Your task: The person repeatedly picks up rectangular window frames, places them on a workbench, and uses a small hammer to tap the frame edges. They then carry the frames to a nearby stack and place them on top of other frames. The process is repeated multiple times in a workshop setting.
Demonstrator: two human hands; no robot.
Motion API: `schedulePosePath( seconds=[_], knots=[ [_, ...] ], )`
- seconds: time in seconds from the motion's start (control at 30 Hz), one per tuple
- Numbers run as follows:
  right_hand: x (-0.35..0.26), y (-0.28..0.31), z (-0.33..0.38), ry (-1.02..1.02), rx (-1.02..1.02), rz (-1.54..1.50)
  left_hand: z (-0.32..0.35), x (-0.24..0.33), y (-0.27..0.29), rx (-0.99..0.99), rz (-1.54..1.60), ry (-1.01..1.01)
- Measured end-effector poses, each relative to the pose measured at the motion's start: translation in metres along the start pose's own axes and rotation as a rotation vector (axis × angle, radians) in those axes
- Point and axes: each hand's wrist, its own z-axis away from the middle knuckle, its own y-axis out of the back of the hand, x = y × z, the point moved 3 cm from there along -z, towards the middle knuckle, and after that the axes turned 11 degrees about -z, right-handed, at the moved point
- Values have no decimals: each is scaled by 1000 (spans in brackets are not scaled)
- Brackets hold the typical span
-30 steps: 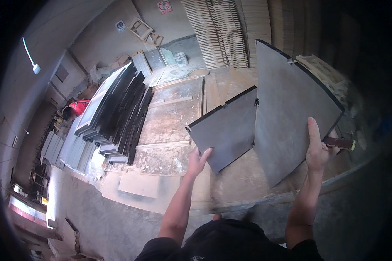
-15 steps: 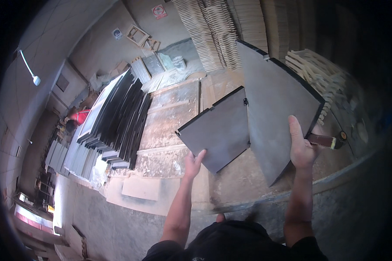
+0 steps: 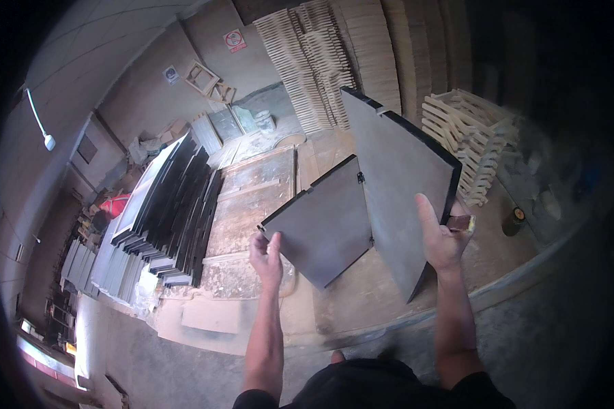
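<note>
Panels [image 3: 361, 225] are tilting more upright than a moment ago while your spread left hand [image 3: 266, 253] and flat right hand [image 3: 440, 238] are steadying them.

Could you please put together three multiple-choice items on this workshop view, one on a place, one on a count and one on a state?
1. Where is the stack of dark panels relative to the two joined grey boards?
A. To the person's left
B. To the person's right
C. On top of them

2. How many grey boards make up the joined piece?
A. One
B. Two
C. Four

3. How does the right hand meet the larger board?
A. Fist closed, away from it
B. Open palm flat against its face
C. Resting on the floor

Answers: 1 A, the stack lies left of the worn work surface. 2 B, a small and a large board meet at an edge. 3 B, fingers spread on the board; the left hand touches the smaller board's edge.
</note>
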Motion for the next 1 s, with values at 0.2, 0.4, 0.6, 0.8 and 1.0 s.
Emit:
schedulePosePath(
  seconds=[0.2, 0.4, 0.6, 0.8, 1.0],
  knots=[
    [-2, 0, -1, 10, 9, -24, -8, 16, -7, 24, 258, 70],
    [4, 8, 2, -152, 18, -88, 74, 86, -12, -110, -300, -282],
    [27, 74, 21, -345, 146, -301, 101, 136, -35, -300, -213, -757],
    [62, 149, 38, -323, 247, -611, 102, 48, -55, -402, -66, -179],
    [61, 157, 39, -321, 279, -605, 93, 45, -76, -676, 216, 12]
  ],
)
